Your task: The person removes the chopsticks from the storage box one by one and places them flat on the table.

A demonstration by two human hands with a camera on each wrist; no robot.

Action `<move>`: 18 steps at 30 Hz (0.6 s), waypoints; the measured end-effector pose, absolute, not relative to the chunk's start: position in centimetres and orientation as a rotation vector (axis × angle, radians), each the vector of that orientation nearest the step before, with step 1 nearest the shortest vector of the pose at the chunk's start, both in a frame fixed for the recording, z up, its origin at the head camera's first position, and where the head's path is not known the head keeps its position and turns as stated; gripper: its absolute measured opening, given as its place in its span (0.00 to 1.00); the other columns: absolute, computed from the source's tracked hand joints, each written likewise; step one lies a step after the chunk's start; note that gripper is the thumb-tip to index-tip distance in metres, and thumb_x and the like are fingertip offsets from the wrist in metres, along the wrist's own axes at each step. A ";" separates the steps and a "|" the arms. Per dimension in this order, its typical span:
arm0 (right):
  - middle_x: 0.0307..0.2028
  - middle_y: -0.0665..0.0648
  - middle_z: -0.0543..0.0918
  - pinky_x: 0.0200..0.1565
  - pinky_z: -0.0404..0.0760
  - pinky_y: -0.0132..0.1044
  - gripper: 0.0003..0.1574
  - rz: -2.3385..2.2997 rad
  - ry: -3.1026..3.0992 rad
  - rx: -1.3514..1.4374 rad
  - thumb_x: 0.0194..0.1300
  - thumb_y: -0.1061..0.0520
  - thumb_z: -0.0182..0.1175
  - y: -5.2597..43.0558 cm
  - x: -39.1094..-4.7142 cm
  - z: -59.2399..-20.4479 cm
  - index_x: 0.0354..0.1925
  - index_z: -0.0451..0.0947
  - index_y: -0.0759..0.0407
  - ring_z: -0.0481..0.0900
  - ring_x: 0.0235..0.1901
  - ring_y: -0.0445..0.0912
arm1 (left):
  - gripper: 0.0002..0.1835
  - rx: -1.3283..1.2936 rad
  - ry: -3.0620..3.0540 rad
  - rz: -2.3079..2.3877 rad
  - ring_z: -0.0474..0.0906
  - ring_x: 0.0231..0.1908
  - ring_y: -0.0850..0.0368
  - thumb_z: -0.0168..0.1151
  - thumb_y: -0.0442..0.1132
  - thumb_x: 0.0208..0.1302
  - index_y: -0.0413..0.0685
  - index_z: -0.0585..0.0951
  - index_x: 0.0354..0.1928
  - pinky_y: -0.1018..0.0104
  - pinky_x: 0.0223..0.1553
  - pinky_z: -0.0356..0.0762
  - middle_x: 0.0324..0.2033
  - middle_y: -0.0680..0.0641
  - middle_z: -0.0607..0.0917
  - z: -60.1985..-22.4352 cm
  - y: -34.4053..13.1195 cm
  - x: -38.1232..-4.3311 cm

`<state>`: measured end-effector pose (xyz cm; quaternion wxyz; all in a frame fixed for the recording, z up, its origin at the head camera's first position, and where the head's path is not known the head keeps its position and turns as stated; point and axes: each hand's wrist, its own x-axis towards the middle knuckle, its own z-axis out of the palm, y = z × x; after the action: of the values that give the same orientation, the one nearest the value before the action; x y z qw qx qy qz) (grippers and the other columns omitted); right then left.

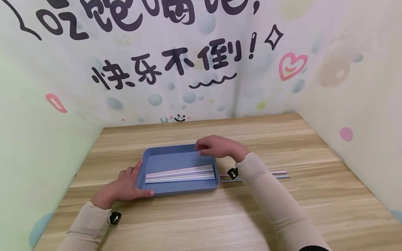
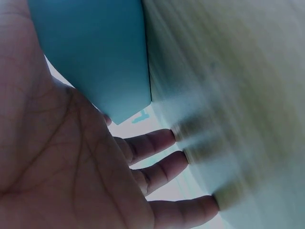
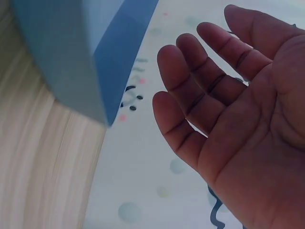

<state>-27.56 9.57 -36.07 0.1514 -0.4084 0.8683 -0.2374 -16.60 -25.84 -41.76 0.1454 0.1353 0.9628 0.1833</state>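
Tray (image 1: 176, 160), blue and shallow, lies flat on the wood-grain worktop (image 1: 201, 223), closer to the worktop's left edge than its right. Inside, a row of slim pale chopsticks (image 1: 180, 174) runs left to right along the tray's near side, slightly fanned towards the right end.

Left hand (image 1: 127, 184): set against the tray's left edge, fingers extended and spread, clasping nothing; thumb at the near-left corner, fingertips on the worktop.

Right hand (image 1: 218, 145): at the tray's far-right corner, fingers loosely bent, released; right wrist view shows a gap between fingers and tray.

Two loose chopsticks (image 1: 282, 177), one pinkish, one bluish, lie just off the tray's right edge, partly hidden by the right sleeve (image 1: 273, 198).
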 end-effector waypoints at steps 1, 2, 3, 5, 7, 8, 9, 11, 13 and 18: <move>0.34 0.49 0.78 0.41 0.74 0.38 0.12 -0.685 2.489 -1.179 0.72 0.57 0.57 9.3 -27.6 -36.1 0.50 0.80 0.61 0.74 0.35 0.44 | 0.69 0.390 2.772 0.527 0.55 0.61 0.19 0.69 0.71 0.50 0.31 0.41 0.75 0.31 0.55 0.63 0.63 0.19 0.59 -41.8 -25.8 -16.6; 0.34 0.49 0.78 0.42 0.74 0.38 0.12 -0.693 2.482 -1.186 0.72 0.57 0.57 9.0 -27.6 -36.0 0.50 0.80 0.61 0.74 0.35 0.44 | 0.69 0.392 2.776 0.524 0.55 0.61 0.20 0.69 0.71 0.50 0.31 0.42 0.75 0.31 0.55 0.63 0.63 0.19 0.59 -41.8 -25.8 -16.6; 0.35 0.49 0.78 0.42 0.74 0.38 0.13 -0.700 2.474 -1.195 0.72 0.57 0.57 8.8 -27.7 -36.0 0.50 0.80 0.61 0.74 0.35 0.44 | 0.69 0.392 2.776 0.522 0.55 0.61 0.20 0.68 0.71 0.50 0.31 0.42 0.75 0.31 0.55 0.63 0.63 0.19 0.59 -41.8 -25.8 -16.6; 0.36 0.49 0.79 0.43 0.75 0.38 0.14 -0.705 2.468 -1.202 0.73 0.56 0.57 8.2 -27.7 -36.0 0.51 0.80 0.60 0.75 0.36 0.44 | 0.69 0.388 2.777 0.520 0.55 0.61 0.20 0.68 0.71 0.50 0.32 0.42 0.74 0.31 0.55 0.63 0.63 0.19 0.59 -41.8 -25.8 -16.7; 0.37 0.49 0.80 0.44 0.75 0.38 0.14 -0.718 2.457 -1.203 0.73 0.56 0.57 7.7 -27.8 -36.1 0.52 0.80 0.60 0.75 0.37 0.44 | 0.69 0.388 2.778 0.519 0.55 0.61 0.20 0.69 0.70 0.50 0.32 0.41 0.74 0.32 0.55 0.63 0.63 0.19 0.59 -41.7 -25.8 -16.7; 0.38 0.49 0.80 0.44 0.75 0.38 0.14 -0.724 2.452 -1.203 0.73 0.56 0.57 7.4 -27.8 -36.2 0.52 0.80 0.60 0.75 0.38 0.44 | 0.69 0.389 2.779 0.517 0.55 0.60 0.20 0.69 0.70 0.50 0.32 0.41 0.74 0.32 0.55 0.63 0.63 0.19 0.59 -41.6 -25.8 -16.6; 0.39 0.48 0.80 0.44 0.75 0.38 0.14 -0.730 2.447 -1.200 0.73 0.56 0.57 7.2 -27.8 -36.3 0.52 0.80 0.59 0.75 0.38 0.44 | 0.68 0.389 2.776 0.516 0.55 0.60 0.20 0.69 0.69 0.51 0.32 0.41 0.74 0.31 0.55 0.63 0.63 0.19 0.59 -41.6 -25.8 -16.6; 0.39 0.48 0.81 0.44 0.75 0.38 0.14 -0.750 2.432 -1.191 0.73 0.56 0.57 6.8 -27.7 -36.5 0.52 0.80 0.59 0.75 0.39 0.44 | 0.68 0.395 2.777 0.516 0.55 0.60 0.20 0.70 0.69 0.51 0.31 0.41 0.74 0.31 0.55 0.63 0.63 0.19 0.59 -41.5 -25.8 -16.6; 0.39 0.48 0.81 0.44 0.75 0.38 0.13 -0.767 2.418 -1.192 0.73 0.56 0.57 6.4 -27.7 -36.7 0.52 0.80 0.58 0.75 0.39 0.45 | 0.68 0.403 2.779 0.514 0.56 0.60 0.19 0.70 0.68 0.51 0.31 0.41 0.74 0.31 0.54 0.63 0.62 0.18 0.59 -41.6 -25.8 -16.6; 0.39 0.48 0.80 0.44 0.76 0.37 0.14 -0.774 2.406 -1.195 0.73 0.55 0.58 5.4 -27.7 -36.9 0.53 0.79 0.58 0.76 0.39 0.45 | 0.68 0.402 2.783 0.506 0.56 0.60 0.20 0.69 0.69 0.51 0.31 0.42 0.74 0.32 0.55 0.64 0.62 0.19 0.60 -41.7 -25.8 -16.7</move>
<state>-27.70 5.42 -36.86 0.1719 -0.4211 0.8478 -0.2727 -16.68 -25.78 -41.73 0.1417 0.1391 0.9643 0.1753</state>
